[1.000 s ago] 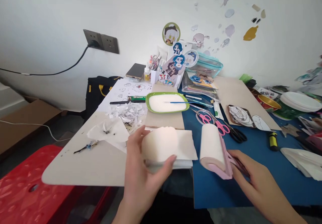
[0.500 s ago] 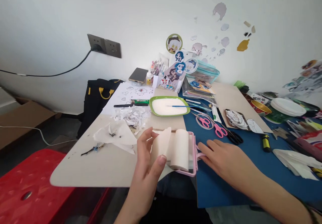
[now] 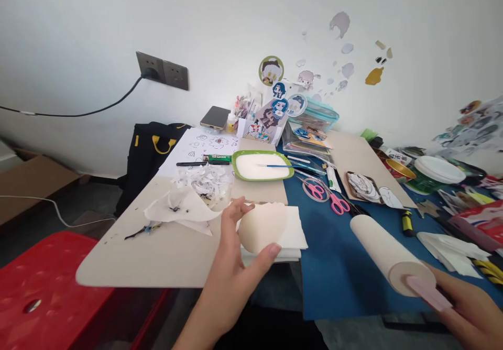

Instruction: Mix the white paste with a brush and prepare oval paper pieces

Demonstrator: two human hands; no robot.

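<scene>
My left hand (image 3: 239,255) curves round a cream-coloured curled sheet (image 3: 267,225), its thumb and fingers at the sheet's edges. Under that sheet lies a stack of folded white tissue (image 3: 295,234) at the table's front edge. At the right, my right hand (image 3: 463,303) grips the pink handle (image 3: 429,291) of a white roller (image 3: 387,250), held above the blue mat. Behind the tissue stands a green-rimmed dish (image 3: 262,165) of white stuff with a blue brush (image 3: 275,166) across it.
Paper scraps (image 3: 204,182) and a crumpled tissue (image 3: 176,206) lie left of centre. Pink scissors (image 3: 338,203), a brown tray (image 3: 363,187) of cut-outs, a white-lidded tub (image 3: 438,171) and a yellow-black tube (image 3: 407,223) are on the right. A red stool (image 3: 43,271) stands at lower left.
My right hand has moved right and toward me, lifting the pink-framed roller off the tissue stack. The cream sheet now lies over the stack, with my left hand's thumb slightly farther right.
</scene>
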